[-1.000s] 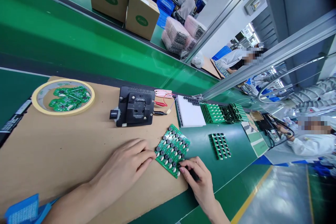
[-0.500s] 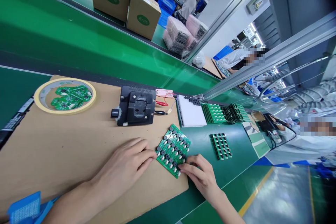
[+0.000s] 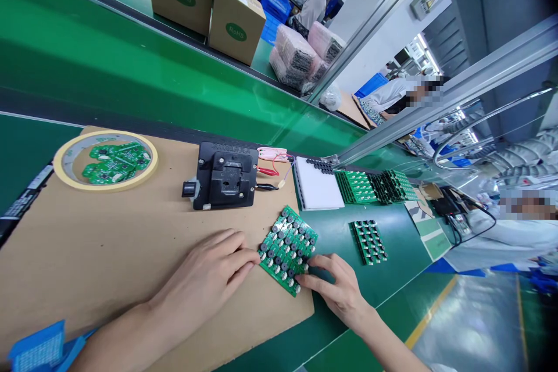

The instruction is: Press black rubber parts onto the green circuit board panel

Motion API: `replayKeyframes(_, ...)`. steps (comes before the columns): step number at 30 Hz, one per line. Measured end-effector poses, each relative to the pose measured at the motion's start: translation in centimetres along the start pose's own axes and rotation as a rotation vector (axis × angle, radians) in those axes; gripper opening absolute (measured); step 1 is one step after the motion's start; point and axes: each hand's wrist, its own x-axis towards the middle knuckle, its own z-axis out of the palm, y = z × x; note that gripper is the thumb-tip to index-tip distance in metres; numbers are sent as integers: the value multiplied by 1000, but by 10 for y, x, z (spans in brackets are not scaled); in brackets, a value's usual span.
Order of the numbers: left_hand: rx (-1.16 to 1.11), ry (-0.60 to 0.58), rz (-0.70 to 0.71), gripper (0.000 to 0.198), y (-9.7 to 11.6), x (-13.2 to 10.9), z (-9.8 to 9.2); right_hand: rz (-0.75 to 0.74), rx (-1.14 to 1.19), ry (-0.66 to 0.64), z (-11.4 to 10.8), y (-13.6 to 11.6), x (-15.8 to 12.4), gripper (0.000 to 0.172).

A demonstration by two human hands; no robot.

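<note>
A green circuit board panel [image 3: 286,250] with rows of round black parts lies tilted on the brown cardboard sheet [image 3: 131,256]. My left hand [image 3: 218,270] pinches the panel's left corner between thumb and fingers. At the panel's lower right edge, my right hand [image 3: 337,288] has its thumb and forefinger on the edge, slightly apart around it. Behind the panel stands a black fixture [image 3: 226,177] with a knob on its left side. Red and black clips [image 3: 267,187] with thin wires lie beside the fixture.
A tape roll [image 3: 61,171] rings loose green boards [image 3: 115,161] at the left. Right of the cardboard are a white pad [image 3: 318,189], stacked panels [image 3: 360,187] and another panel [image 3: 369,242]. Cardboard boxes [image 3: 238,23] stand beyond the green barrier. People sit farther off.
The fingers of my right hand have parted slightly at the panel's edge. My left hand and the panel have stayed nearly in place. The view has shifted a little.
</note>
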Motion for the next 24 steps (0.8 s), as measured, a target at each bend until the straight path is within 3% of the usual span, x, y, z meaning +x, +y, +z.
replayKeyframes(4, 6, 3, 12, 21, -1, -1, 0, -30, -11, 13, 3, 0, -6, 36)
replayKeyframes(9, 1, 18, 16, 22, -1, -2, 0, 59, 20, 82, 9, -7, -17, 53)
replayKeyframes(12, 13, 15, 23, 23, -1, -1, -1, 104, 47, 83, 9, -8, -18, 53)
replayKeyframes(14, 22, 9, 21, 24, -1, -1, -2, 218, 54, 136, 10, -4, -16, 46)
replayKeyframes(18, 26, 23, 29, 24, -2, -1, 0, 642, 115, 254, 13, 14, -7, 26)
replayKeyframes(24, 53, 64, 64, 27, -2, 1, 0, 971, 615, 160, 12, 30, 10, 47)
